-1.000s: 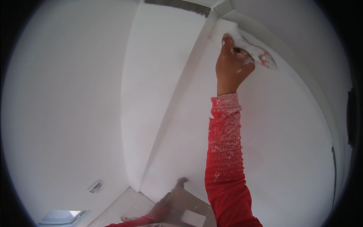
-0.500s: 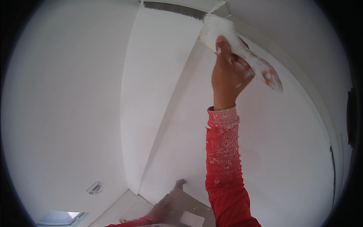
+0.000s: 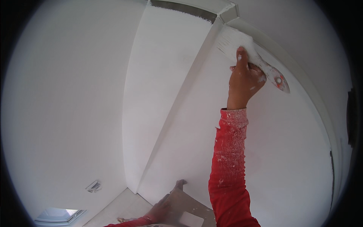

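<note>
My right hand (image 3: 246, 81), flecked with white paint, is closed round a wide flat paintbrush (image 3: 242, 41). Its bristles are loaded with white and point up and left. They lie at the white wall (image 3: 264, 151), just right of the corner edge and below the cornice; whether they touch is hard to tell. The handle, with orange specks and a hole, sticks out to the lower right. Low in the picture my left hand (image 3: 160, 209) holds the edge of a brown-grey board-like piece (image 3: 193, 206) with a pale rectangle on it; its fingertips are dim.
A dark unpainted strip (image 3: 183, 9) runs along the top of the narrow wall face. Cornice moulding (image 3: 295, 64) curves along the right. On the left wall sits a small wall fitting (image 3: 93, 186), with a window (image 3: 60, 216) beneath it.
The brush has moved right and slightly down, away from the dark strip's end and onto the wall beside the corner. The view has shifted slightly. My left hand keeps its place.
</note>
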The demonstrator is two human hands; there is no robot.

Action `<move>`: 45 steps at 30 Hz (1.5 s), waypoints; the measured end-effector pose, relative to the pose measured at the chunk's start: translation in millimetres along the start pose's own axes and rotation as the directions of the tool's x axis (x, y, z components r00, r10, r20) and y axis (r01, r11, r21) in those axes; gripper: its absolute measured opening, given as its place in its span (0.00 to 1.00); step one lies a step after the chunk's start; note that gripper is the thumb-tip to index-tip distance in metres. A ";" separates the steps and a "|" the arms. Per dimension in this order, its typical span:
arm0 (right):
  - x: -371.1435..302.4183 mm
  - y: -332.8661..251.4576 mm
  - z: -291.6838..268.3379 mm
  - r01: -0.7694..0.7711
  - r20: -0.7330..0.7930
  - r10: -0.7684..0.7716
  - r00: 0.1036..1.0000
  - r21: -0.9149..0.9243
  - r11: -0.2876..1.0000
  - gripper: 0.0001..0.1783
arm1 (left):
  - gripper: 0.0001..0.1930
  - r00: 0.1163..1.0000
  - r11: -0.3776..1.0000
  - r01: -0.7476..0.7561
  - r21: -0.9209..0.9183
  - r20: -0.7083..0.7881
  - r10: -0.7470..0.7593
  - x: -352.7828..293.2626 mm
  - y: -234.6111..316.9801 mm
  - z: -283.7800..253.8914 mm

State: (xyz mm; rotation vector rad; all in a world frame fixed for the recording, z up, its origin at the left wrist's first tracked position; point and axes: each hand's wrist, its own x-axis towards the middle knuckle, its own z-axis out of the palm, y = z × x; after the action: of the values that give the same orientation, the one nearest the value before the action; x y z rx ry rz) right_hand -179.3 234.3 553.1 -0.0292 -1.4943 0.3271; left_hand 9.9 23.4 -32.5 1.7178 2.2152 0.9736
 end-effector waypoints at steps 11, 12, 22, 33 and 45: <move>2.0 15.0 -5.1 0.015 -0.034 -0.023 0.999 -0.232 0.973 0.07 | 0.28 0.999 0.997 -0.016 0.078 0.034 0.014 -5.3 -4.6 7.4; 4.6 13.6 -10.5 -0.019 -0.066 0.007 0.998 -0.196 0.980 0.09 | 0.28 1.000 0.999 -0.003 0.054 -0.006 0.003 -2.7 -4.8 8.4; 6.6 26.4 -160.8 -0.260 -0.409 0.278 0.869 0.101 0.960 0.19 | 0.27 0.997 0.995 -0.041 0.096 0.071 0.034 -4.6 -13.7 19.1; -110.9 52.0 -349.9 -0.406 -0.558 0.237 0.795 -0.200 0.892 0.20 | 0.23 0.991 0.969 -0.087 0.231 0.116 0.061 6.0 9.4 -13.5; -311.6 32.1 -471.6 -0.651 0.185 0.950 0.251 -0.694 0.307 0.18 | 0.28 0.992 0.986 0.117 0.119 0.031 -0.121 20.4 24.8 -14.3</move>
State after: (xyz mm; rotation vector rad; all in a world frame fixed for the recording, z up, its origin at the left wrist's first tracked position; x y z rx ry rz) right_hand 263.7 278.3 203.3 -1.3727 -2.0473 0.8994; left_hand 16.0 39.6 -1.9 1.6134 2.3623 0.7924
